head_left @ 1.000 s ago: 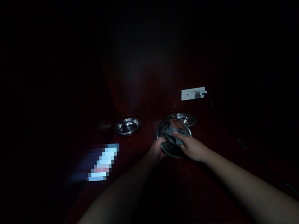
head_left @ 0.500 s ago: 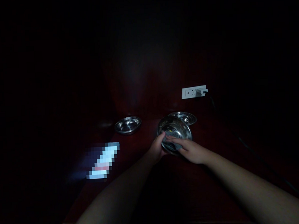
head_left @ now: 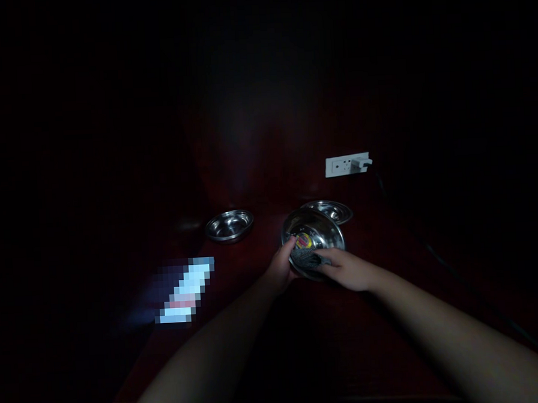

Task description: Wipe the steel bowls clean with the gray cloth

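Two hands on one steel bowl (head_left: 327, 230), tilted above the red table (head_left: 254, 262) | left hand (head_left: 281, 269): clamped on bowl's near-left rim, thumb inside | right hand (head_left: 348, 269): pinching dark cloth (head_left: 304, 258) against the bowl's inside, below yellow-red sticker (head_left: 304, 240) | steel dish (head_left: 230, 226) left, lidlike steel piece (head_left: 341, 211) behind

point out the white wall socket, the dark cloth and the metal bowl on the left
wall socket (head_left: 337, 166), head view, left part of its plate
dark cloth (head_left: 304, 258), head view, its bunched middle
left metal bowl (head_left: 229, 227), head view, inside bottom
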Demonstrator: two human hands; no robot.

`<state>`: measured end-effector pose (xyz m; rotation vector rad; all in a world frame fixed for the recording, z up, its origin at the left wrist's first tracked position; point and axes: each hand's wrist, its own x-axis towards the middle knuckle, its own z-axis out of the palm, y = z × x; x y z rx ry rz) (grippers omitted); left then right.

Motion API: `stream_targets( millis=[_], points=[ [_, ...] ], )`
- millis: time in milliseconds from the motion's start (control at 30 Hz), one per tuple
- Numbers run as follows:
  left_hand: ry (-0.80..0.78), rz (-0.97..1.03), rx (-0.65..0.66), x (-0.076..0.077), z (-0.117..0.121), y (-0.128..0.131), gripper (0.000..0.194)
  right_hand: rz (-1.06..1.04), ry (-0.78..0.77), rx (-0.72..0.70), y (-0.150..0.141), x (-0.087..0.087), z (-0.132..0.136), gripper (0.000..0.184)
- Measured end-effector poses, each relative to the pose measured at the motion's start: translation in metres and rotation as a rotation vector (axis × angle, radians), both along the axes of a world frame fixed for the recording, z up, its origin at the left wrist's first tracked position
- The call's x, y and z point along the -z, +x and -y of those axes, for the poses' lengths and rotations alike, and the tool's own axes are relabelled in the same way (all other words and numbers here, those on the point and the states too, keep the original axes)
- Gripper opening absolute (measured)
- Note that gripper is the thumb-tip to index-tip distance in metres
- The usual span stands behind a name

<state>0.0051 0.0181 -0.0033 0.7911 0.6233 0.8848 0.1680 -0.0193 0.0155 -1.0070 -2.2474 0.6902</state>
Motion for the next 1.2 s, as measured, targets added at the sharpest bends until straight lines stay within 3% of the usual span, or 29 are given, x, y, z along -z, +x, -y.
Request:
stream_targets(
  millis=[467,633,867,1067,1200],
  points=[
    [0.008,0.013,-0.007,0.0037,-0.0023,0.0017,0.051,0.070,-0.022,0.112,0.0035,-0.0008,-0.0034,0.018],
    [-0.001,0.008,-0.017,0.0019,-0.0008,0.0023,0.049,0.076,0.063,0.202,0.0038,-0.0002,-0.0033,0.022],
    [0.009,0.035,-0.013,0.0026,-0.0004,0.0013,0.050,0.063,0.071,0.195,0.0048,0.0026,-0.0050,0.021],
    [0.021,0.059,0.013,0.0043,-0.0016,0.0011,0.049,-0.008,0.064,0.249,0.0032,0.0050,-0.0066,0.020],
    [0.017,0.002,-0.008,0.0071,-0.0037,0.0005,0.049,-0.147,0.105,0.381,0.0030,0.0044,-0.0098,0.021]
  ],
)
